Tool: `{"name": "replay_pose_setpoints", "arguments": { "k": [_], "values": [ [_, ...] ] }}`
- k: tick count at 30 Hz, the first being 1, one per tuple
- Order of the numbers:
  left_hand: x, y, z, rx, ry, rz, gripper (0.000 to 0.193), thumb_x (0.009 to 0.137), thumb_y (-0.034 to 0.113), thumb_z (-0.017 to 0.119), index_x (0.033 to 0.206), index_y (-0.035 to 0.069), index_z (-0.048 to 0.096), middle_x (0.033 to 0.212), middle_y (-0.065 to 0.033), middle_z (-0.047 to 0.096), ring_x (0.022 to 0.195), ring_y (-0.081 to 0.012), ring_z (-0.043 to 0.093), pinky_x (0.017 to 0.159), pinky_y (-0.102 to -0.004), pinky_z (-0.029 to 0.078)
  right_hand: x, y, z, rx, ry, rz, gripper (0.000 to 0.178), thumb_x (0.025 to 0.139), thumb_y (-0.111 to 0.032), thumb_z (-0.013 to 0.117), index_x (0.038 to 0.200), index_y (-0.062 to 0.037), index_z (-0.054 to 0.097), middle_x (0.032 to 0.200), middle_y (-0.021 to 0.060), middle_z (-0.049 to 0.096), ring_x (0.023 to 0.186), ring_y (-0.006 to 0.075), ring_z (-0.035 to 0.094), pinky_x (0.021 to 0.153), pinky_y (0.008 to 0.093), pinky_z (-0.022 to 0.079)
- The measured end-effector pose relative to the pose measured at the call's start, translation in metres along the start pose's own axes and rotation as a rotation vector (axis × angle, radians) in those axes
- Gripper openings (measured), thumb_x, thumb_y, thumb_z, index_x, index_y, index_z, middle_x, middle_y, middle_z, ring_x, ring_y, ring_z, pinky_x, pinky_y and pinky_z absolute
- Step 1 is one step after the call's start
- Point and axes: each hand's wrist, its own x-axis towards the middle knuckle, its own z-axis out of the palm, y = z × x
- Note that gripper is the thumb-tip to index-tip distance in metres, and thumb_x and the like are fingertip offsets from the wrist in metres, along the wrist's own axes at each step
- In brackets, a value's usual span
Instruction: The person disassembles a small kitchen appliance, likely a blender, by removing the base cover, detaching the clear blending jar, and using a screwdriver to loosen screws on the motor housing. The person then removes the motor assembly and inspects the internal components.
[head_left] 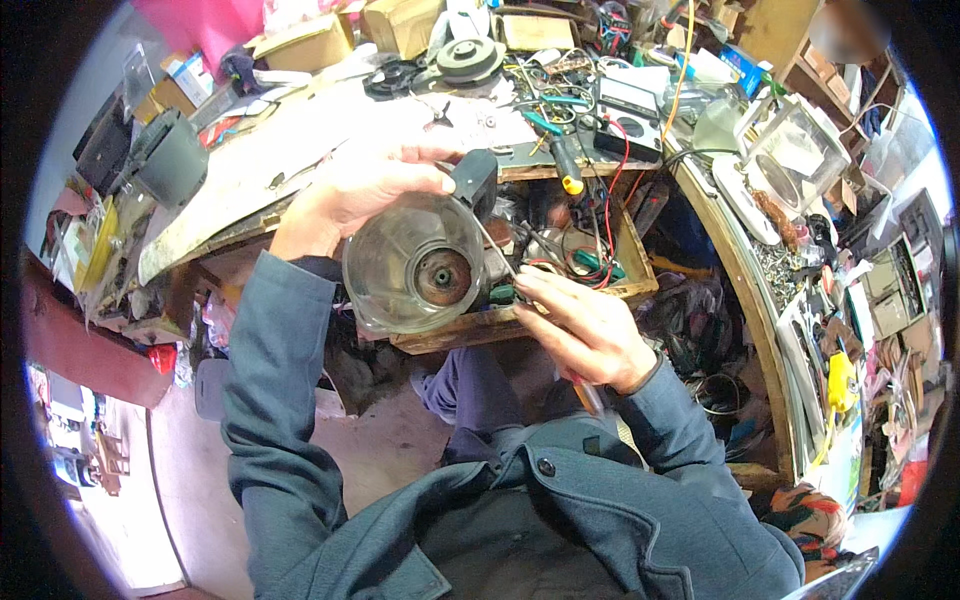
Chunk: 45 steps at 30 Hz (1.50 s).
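Observation:
A clear blender jar [385, 265] with a black handle [474, 180] is tilted, its open mouth toward me. The round blade base [443, 277] at its bottom looks brown and stained. My left hand [350, 195] is closed around the jar's upper side, with the thumb by the handle. My right hand [580, 325] grips a screwdriver; its thin metal shaft [498, 250] runs up to the jar's handle side, and a reddish-orange grip [586, 395] shows below the palm. Whether the tip touches the jar, I cannot tell.
An open wooden drawer [630, 262] full of tools and wires lies behind and below the jar. On the cluttered bench [250, 165] are a multimeter [630, 125], a yellow-and-black screwdriver [567, 165] and a grey pulley-like disc [470, 60]. A dark container [168, 158] stands left.

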Motion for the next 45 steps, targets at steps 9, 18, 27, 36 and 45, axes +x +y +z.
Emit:
{"name": "replay_pose_setpoints", "arguments": {
  "k": [9,18,27,36,45],
  "values": [
    [-0.001,-0.008,-0.007,0.004,0.038,0.019,0.053,0.09,0.009,0.074,0.14,-0.002,0.06,0.13,-0.0084,0.069,0.108,-0.0151,0.068,0.1,-0.0317,0.053,0.003,0.002,0.029,-0.034,0.242,0.003,0.036,0.08,-0.004,0.069,0.114,0.0079,0.07,0.123,0.0249,0.07,0.109,0.0373,0.073,0.092,0.0441,0.063],
    [-0.005,-0.006,-0.005,-0.008,0.02,0.0,0.052,0.091,0.011,0.075,0.139,-0.002,0.062,0.127,-0.0099,0.071,0.108,-0.0157,0.068,0.1,-0.0319,0.053,0.007,0.01,0.028,0.23,0.345,0.094,0.039,0.081,0.0,0.072,0.12,0.0026,0.07,0.126,0.0235,0.07,0.083,0.0239,0.074,0.068,0.032,0.06],
    [-0.008,-0.001,0.002,-0.06,0.038,-0.004,0.051,0.091,0.011,0.075,0.138,-0.002,0.062,0.127,-0.0099,0.071,0.109,-0.0154,0.068,0.1,-0.0326,0.054,0.001,0.02,0.016,0.449,0.268,0.252,0.033,0.093,0.002,0.065,0.125,0.0034,0.07,0.112,0.0147,0.074,0.052,0.0054,0.058,0.044,0.0199,0.043],
    [-0.004,-0.01,-0.009,-0.097,0.041,-0.025,0.05,0.09,0.007,0.074,0.138,-0.001,0.062,0.13,-0.0109,0.07,0.111,-0.017,0.068,0.1,-0.0346,0.054,0.03,-0.012,0.004,0.188,0.361,0.242,0.039,0.076,0.003,0.072,0.115,-0.0027,0.07,0.12,0.0159,0.072,0.081,0.0255,0.075,0.068,0.0329,0.061],
    [-0.008,-0.004,-0.005,-0.067,0.04,-0.008,0.047,0.09,0.006,0.074,0.136,-0.001,0.064,0.128,-0.0091,0.071,0.112,-0.0161,0.067,0.101,-0.0341,0.054,0.056,-0.028,0.006,0.236,0.254,0.305,0.044,0.079,-0.004,0.073,0.122,0.0006,0.066,0.12,0.0218,0.07,0.081,0.0293,0.074,0.067,0.0362,0.061]
  ]
}}
